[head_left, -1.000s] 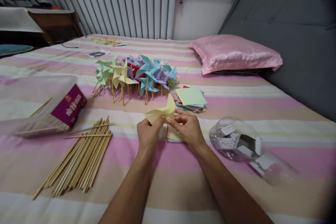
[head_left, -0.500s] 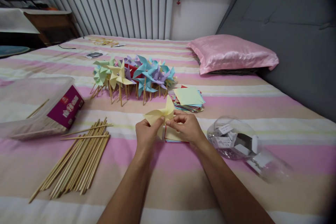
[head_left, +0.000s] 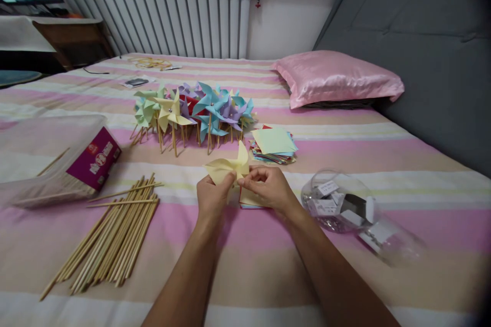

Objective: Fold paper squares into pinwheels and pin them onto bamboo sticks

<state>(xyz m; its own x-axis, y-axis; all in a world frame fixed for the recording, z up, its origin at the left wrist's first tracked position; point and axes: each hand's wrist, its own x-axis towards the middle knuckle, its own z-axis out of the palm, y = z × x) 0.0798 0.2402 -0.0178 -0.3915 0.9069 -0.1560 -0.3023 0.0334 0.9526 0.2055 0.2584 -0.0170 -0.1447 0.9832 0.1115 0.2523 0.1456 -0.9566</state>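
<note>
Both hands pinch the yellow paper [head_left: 227, 167]; the tipped clear jar [head_left: 345, 203] holds what look like small boxes.

The single head-worn camera looked forward and down from the foot edge of the pink-and-cream striped bed [head_left: 245, 276], facing the white ribbed radiator [head_left: 169, 23] beyond the far edge. It sat close over the person's forearms, which entered from the bottom of the frame. The grey padded headboard [head_left: 414, 46] ran along the bed's right edge.
</note>
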